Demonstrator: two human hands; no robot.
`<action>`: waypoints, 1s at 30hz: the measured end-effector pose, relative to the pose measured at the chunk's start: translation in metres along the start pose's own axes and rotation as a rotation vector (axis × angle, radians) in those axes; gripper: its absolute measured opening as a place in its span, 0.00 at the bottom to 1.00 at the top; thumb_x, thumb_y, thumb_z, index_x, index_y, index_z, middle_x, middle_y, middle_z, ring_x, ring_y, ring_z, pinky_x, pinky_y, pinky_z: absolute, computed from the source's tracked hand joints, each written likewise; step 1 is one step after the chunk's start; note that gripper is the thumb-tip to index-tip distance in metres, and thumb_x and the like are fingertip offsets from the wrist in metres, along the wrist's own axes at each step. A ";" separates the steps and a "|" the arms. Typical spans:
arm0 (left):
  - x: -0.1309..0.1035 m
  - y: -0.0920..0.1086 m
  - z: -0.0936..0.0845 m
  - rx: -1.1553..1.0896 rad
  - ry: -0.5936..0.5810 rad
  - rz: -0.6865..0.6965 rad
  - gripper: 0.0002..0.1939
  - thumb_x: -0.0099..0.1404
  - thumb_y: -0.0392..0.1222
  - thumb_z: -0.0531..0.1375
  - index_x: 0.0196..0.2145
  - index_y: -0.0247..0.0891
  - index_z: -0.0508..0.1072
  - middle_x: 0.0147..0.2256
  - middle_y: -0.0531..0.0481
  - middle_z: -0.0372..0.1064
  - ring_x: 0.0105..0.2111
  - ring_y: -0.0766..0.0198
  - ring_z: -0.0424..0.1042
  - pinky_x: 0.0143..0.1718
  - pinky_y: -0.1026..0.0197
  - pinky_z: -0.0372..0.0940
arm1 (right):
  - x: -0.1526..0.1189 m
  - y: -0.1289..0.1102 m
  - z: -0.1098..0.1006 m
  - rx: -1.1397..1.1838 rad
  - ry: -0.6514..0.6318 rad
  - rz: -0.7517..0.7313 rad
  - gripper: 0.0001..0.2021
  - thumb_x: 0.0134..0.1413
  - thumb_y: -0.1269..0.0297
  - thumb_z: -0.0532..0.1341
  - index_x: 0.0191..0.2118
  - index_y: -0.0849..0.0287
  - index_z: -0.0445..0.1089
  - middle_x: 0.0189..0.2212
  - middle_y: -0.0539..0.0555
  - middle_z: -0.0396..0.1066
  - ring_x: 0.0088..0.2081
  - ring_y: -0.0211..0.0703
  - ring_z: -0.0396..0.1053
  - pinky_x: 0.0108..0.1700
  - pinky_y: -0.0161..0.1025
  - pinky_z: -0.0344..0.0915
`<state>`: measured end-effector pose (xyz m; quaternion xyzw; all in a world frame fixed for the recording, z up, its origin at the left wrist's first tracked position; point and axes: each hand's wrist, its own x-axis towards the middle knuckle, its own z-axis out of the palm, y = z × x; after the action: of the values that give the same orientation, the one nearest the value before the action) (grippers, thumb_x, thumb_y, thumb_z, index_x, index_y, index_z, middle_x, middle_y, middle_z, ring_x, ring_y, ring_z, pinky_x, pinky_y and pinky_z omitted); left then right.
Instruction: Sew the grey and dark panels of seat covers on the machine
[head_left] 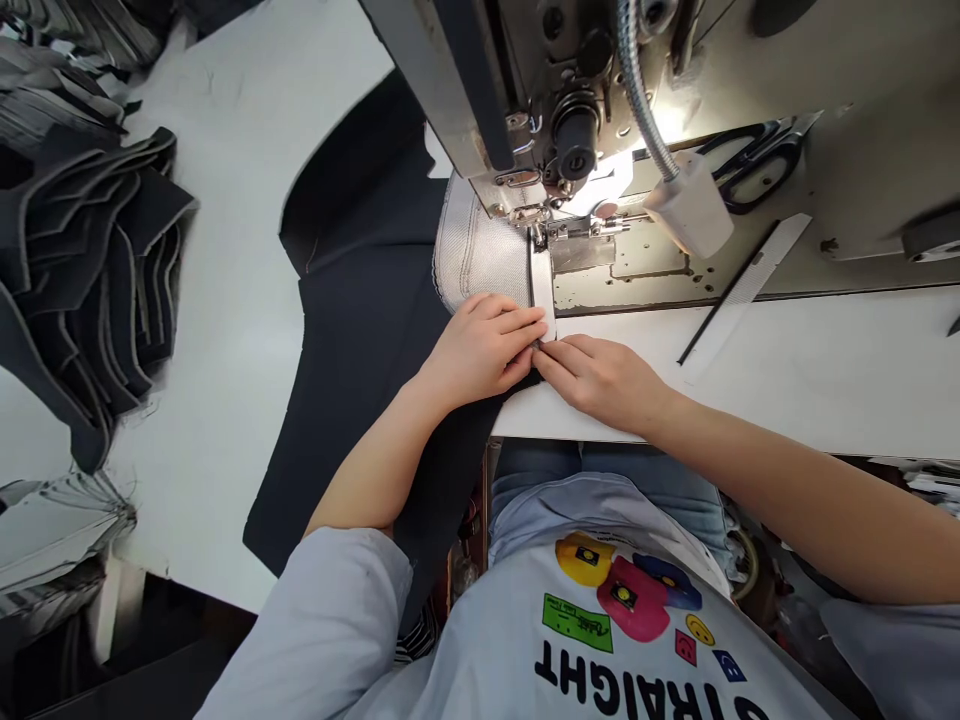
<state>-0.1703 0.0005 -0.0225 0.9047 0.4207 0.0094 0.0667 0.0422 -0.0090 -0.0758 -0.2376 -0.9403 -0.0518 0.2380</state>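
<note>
Dark fabric (360,330) is spread over the white table, with a light grey mesh piece (484,250) on top that reaches under the needle area of the sewing machine (540,235). A white strip (543,285) runs along the mesh's right edge. My left hand (487,350) has its fingers closed together at the lower end of the strip, pressed on the cloth edge. Against its fingertips, my right hand (600,380) pinches the same fabric edge from the right. The fingertips hide the exact spot they grip.
Black-handled scissors (761,165) lie on the machine bed at the right, behind a lamp head (690,205). A translucent ruler-like strip (742,290) crosses the bed's front edge. Stacked dark fabric pieces (97,270) sit at the left, with lighter stacks (60,530) below.
</note>
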 end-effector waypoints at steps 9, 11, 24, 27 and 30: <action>-0.003 0.001 -0.006 0.025 -0.019 0.049 0.25 0.62 0.35 0.55 0.57 0.34 0.74 0.59 0.47 0.71 0.54 0.50 0.69 0.57 0.45 0.63 | 0.007 0.002 0.005 -0.035 0.093 0.037 0.14 0.69 0.75 0.48 0.43 0.62 0.72 0.39 0.57 0.74 0.36 0.43 0.65 0.40 0.39 0.61; -0.002 0.001 -0.005 0.022 -0.008 0.052 0.24 0.63 0.34 0.55 0.56 0.34 0.74 0.59 0.47 0.71 0.53 0.50 0.69 0.57 0.45 0.63 | 0.008 0.002 0.005 -0.051 0.105 0.050 0.14 0.69 0.75 0.48 0.42 0.61 0.72 0.39 0.57 0.74 0.36 0.43 0.64 0.40 0.39 0.59; -0.002 0.000 -0.009 -0.057 -0.026 0.061 0.28 0.59 0.37 0.58 0.58 0.37 0.72 0.59 0.46 0.71 0.54 0.50 0.68 0.58 0.45 0.62 | 0.008 0.007 0.008 -0.067 0.103 0.045 0.16 0.68 0.78 0.48 0.44 0.60 0.71 0.37 0.54 0.72 0.34 0.41 0.61 0.38 0.39 0.56; 0.001 0.001 -0.011 -0.044 -0.048 0.058 0.25 0.59 0.37 0.59 0.56 0.38 0.74 0.58 0.46 0.71 0.53 0.49 0.68 0.56 0.45 0.63 | 0.009 0.008 0.007 -0.111 0.144 0.003 0.14 0.69 0.76 0.49 0.39 0.60 0.71 0.34 0.54 0.72 0.34 0.41 0.60 0.37 0.40 0.54; 0.001 0.002 -0.008 0.019 -0.037 0.072 0.24 0.61 0.37 0.59 0.55 0.39 0.74 0.58 0.46 0.72 0.52 0.49 0.69 0.55 0.45 0.63 | 0.008 0.009 0.009 -0.095 0.153 -0.049 0.15 0.69 0.75 0.49 0.35 0.61 0.71 0.29 0.53 0.69 0.33 0.42 0.59 0.36 0.41 0.53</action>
<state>-0.1689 0.0007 -0.0145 0.9198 0.3868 -0.0089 0.0655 0.0363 0.0040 -0.0800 -0.2209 -0.9214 -0.1203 0.2964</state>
